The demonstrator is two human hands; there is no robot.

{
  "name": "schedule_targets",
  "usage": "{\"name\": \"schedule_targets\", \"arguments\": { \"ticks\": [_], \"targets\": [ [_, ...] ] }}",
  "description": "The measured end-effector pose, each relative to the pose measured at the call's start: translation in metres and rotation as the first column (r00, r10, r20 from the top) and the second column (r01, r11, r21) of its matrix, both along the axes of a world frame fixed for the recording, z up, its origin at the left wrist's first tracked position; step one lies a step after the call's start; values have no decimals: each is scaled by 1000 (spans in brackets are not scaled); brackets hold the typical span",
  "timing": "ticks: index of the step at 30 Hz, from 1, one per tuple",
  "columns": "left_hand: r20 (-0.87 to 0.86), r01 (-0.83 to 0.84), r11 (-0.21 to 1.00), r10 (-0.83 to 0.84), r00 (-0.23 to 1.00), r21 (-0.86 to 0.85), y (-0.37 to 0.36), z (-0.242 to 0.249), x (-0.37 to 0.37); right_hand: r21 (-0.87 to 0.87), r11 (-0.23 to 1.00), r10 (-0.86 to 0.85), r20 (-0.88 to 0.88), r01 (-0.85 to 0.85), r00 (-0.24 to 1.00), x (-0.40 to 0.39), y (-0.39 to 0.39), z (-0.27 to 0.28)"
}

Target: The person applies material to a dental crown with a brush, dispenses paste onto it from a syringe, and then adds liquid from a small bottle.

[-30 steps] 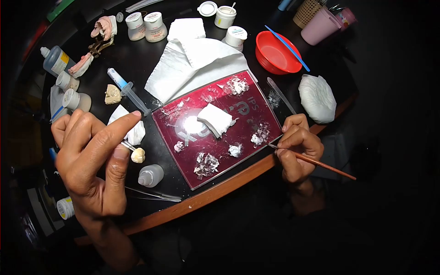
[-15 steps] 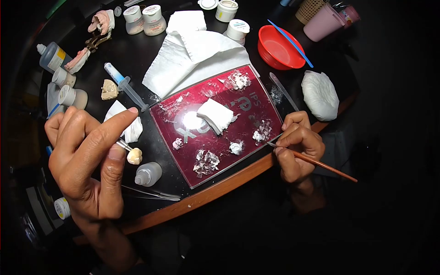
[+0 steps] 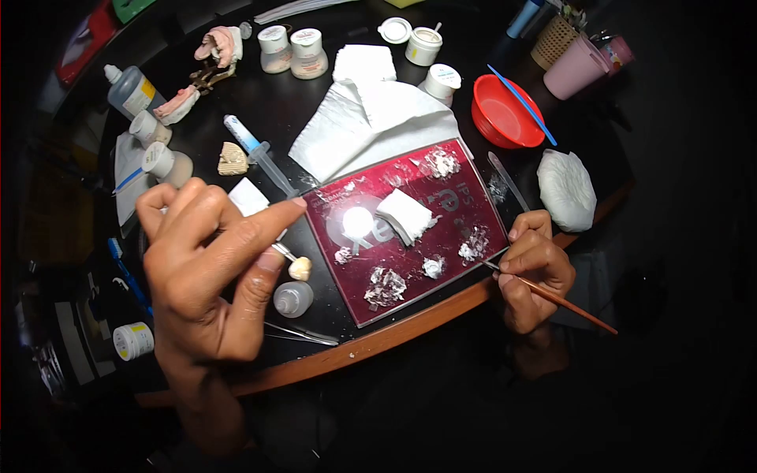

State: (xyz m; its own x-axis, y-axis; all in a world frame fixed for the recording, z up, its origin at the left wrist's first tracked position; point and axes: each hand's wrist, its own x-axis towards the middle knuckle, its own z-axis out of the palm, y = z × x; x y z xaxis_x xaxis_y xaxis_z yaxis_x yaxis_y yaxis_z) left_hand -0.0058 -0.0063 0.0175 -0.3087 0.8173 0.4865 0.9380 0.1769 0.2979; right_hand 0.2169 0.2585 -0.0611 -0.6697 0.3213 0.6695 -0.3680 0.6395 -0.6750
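My left hand (image 3: 213, 272) is closed around a slim metal holder (image 3: 284, 251), index finger extended. At its tip sits a small cream-coloured dental crown (image 3: 300, 269), just above a translucent dropper bottle (image 3: 293, 299). Between the fingertips of my right hand (image 3: 536, 272) is a fine brush with a reddish-brown wooden handle (image 3: 564, 302). Its tip reaches the right edge of a dark red glass slab (image 3: 418, 276), beside a crumbly white powder clump (image 3: 474, 244). Several other white clumps and a folded white tissue pad (image 3: 405, 214) lie on the slab.
Behind the slab lies a white cloth (image 3: 410, 110). A red bowl (image 3: 505, 118) with a blue stick across it stands at the right, near a white round pad (image 3: 566, 189). At the left are a syringe (image 3: 260, 154), jars and a denture model (image 3: 221, 47). Tweezers (image 3: 307, 335) lie near the wooden table edge.
The camera view has shifted, so the table appears farther right and lower. My left hand has carried the crown rightward, nearer the slab. The brush tip stays by the same powder clump.
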Motion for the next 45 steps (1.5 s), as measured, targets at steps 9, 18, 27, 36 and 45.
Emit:
{"name": "schedule_targets", "arguments": {
  "ticks": [9, 18, 27, 36, 45],
  "targets": [
    [27, 58, 994, -60, 998, 89, -1, -8, -1, 33, 900, 436, -117, -436, 892, -63, -40, 64],
    [47, 118, 982, -126, 991, 147, -1, -10, -1, 50, 813, 577, -194, -580, 793, -89, -54, 53],
    [60, 139, 979, -149, 987, 149, -1, -11, 1, 80, 844, 534, -210, -530, 819, -84, -59, 44],
    [63, 142, 981, -151, 987, 136, -2, -10, 1, 101, 847, 531, -183, -522, 827, -83, -61, 46],
    [62, 142, 978, -153, 986, 156, -1, -12, 1, 110, 844, 536, -165, -525, 828, -81, -59, 47]
  ]
}}
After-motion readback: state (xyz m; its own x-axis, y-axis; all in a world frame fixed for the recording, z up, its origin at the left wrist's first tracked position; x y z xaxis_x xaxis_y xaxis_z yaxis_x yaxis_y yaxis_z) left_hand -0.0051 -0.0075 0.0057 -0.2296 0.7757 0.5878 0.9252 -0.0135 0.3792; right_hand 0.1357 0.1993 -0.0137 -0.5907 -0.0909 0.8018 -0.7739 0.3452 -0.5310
